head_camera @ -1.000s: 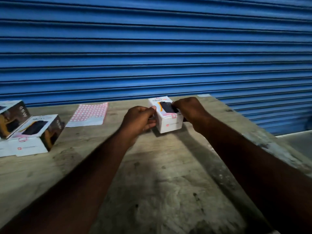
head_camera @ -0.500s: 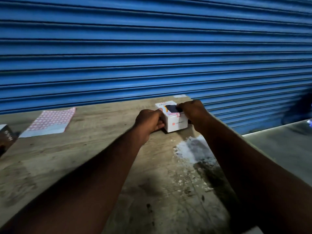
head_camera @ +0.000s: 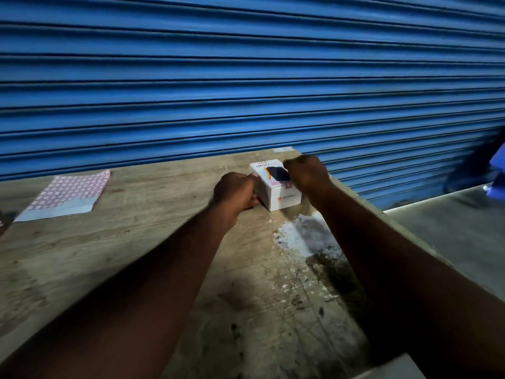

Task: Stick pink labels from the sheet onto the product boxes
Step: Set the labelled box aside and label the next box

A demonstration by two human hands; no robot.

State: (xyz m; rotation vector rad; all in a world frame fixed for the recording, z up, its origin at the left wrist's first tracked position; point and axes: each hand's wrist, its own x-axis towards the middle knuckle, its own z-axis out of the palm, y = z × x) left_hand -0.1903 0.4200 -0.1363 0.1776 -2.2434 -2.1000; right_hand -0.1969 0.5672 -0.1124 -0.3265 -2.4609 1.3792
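A small white product box (head_camera: 281, 195) stands on the wooden table (head_camera: 153, 242) near its far right corner. A pink label (head_camera: 281, 184) sits at the front edge of its top. My left hand (head_camera: 236, 191) grips the box's left side with curled fingers. My right hand (head_camera: 307, 173) is curled over the box's right side and holds it there. The sheet of pink labels (head_camera: 68, 194) lies flat at the far left of the table, well apart from both hands.
A blue roller shutter (head_camera: 246, 77) runs right behind the table. The table's right edge (head_camera: 404, 228) drops to a concrete floor (head_camera: 459, 228). A blue object (head_camera: 497, 162) shows at the right frame edge. A white patch (head_camera: 297, 236) stains the table near the box.
The box, held by both hands, has moved toward the table's far right corner. The view has swung right, so the other boxes at the left have left the frame.
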